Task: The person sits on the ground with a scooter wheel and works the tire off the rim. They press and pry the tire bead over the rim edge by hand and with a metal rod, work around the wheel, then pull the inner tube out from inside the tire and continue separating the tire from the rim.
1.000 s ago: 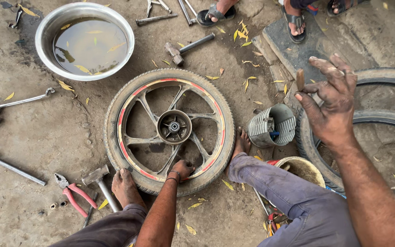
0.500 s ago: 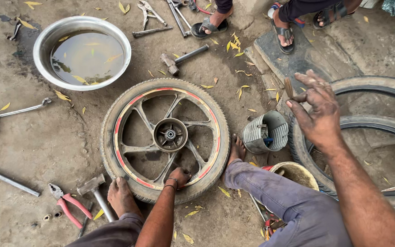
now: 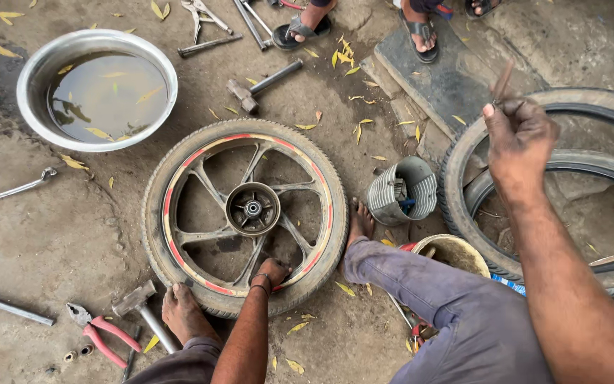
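Ground inspection, head view. The wheel (image 3: 158,213), a spoked alloy rim with its tyre fitted, lay flat on the concrete floor directly in front of me, between my bare left foot (image 3: 182,313) and right foot (image 3: 360,220).

My left hand (image 3: 273,272) was planted on the near inner edge of the rim. Its fingers were tucked under the knuckles, so I could not tell whether they gripped the rim or only pressed on it.

My right hand (image 3: 520,139) was raised well clear of the wheel, above a loose tyre (image 3: 463,156) lying to the right. Its fingers were pressed together, pinching a thin dark stick-like tool (image 3: 502,80); its tip was blurred and I could not identify it.

Also noted:
- a metal basin (image 3: 37,57) of water with leaves, beyond the wheel
- a hammer (image 3: 261,84) beyond the wheel, a second hammer (image 3: 140,306) and red pliers (image 3: 101,338) beside my left foot
- a ribbed can (image 3: 392,192) just beside my right foot
- other people's sandalled feet along the top edge

Assessment: the wheel was braced while the tool hand was away from it. Bringing that tool to the wheel would call for the left hand holding firm and a careful aim at the rim edge.
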`<control>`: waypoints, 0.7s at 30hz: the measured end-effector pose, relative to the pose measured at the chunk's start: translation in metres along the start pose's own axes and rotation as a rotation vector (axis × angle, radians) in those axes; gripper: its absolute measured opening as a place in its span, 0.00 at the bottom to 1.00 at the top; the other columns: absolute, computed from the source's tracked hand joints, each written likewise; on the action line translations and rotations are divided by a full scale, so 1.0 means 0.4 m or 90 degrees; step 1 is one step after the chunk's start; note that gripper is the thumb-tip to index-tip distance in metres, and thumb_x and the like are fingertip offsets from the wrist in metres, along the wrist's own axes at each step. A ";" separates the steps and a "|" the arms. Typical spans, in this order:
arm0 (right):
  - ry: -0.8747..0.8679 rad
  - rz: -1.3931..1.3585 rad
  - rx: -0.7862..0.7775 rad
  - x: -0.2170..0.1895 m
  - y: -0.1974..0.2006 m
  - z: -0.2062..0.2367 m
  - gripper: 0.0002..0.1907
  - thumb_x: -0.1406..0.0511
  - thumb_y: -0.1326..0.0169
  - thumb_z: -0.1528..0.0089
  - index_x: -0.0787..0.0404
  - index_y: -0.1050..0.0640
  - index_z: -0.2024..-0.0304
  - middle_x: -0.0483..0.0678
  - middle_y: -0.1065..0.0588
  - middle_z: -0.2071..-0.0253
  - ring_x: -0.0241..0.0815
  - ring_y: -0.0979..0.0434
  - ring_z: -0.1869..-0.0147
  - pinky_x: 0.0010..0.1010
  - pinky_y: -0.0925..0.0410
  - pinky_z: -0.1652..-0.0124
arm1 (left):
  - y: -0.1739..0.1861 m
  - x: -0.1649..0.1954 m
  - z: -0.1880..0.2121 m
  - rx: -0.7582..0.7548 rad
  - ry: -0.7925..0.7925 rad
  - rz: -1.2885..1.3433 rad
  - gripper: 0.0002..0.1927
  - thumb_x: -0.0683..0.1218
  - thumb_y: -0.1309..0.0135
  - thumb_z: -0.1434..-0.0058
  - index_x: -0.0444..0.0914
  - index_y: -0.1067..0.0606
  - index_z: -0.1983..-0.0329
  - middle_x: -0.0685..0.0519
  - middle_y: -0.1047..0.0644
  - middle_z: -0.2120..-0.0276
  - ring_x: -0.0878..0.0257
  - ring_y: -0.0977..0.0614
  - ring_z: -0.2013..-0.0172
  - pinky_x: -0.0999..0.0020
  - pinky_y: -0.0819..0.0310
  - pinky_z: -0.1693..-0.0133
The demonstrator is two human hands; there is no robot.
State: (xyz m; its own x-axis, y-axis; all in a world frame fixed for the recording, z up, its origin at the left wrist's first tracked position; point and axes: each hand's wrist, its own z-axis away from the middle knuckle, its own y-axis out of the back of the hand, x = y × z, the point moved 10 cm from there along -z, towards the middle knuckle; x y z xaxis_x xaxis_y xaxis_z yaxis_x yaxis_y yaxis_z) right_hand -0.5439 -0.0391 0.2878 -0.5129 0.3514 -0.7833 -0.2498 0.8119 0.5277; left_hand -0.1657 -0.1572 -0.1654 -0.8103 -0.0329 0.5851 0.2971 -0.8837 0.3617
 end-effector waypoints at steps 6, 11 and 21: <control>-0.322 -0.372 -0.173 0.121 -0.015 0.005 0.19 0.63 0.45 0.31 0.75 0.29 0.46 0.60 0.21 0.48 0.45 0.19 0.51 0.37 0.25 0.50 | 0.020 0.035 0.023 0.019 -0.006 -0.029 0.23 0.57 0.34 0.44 0.36 0.18 0.54 0.40 0.19 0.51 0.47 0.18 0.47 0.57 0.26 0.45; -0.361 -0.413 0.071 0.152 0.119 0.005 0.16 0.63 0.48 0.31 0.66 0.29 0.44 0.59 0.22 0.46 0.47 0.15 0.47 0.39 0.23 0.49 | 0.022 0.035 0.043 0.026 0.019 -0.054 0.24 0.57 0.34 0.44 0.34 0.18 0.54 0.40 0.19 0.50 0.46 0.18 0.46 0.57 0.25 0.45; -0.120 0.061 -0.567 0.089 -0.176 0.118 0.12 0.60 0.41 0.38 0.63 0.18 0.65 0.52 0.16 0.66 0.44 0.15 0.60 0.36 0.22 0.54 | 0.025 0.041 0.055 0.049 -0.004 -0.007 0.20 0.56 0.35 0.45 0.40 0.16 0.55 0.45 0.16 0.53 0.50 0.16 0.50 0.59 0.24 0.47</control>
State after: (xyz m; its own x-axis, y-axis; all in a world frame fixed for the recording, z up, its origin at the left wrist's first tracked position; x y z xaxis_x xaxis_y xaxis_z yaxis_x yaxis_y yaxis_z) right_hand -0.5058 -0.0617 0.2072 -0.4414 0.5321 -0.7226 -0.7946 0.1424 0.5902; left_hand -0.1650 -0.1563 -0.1361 -0.8104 -0.0196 0.5856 0.3260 -0.8456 0.4227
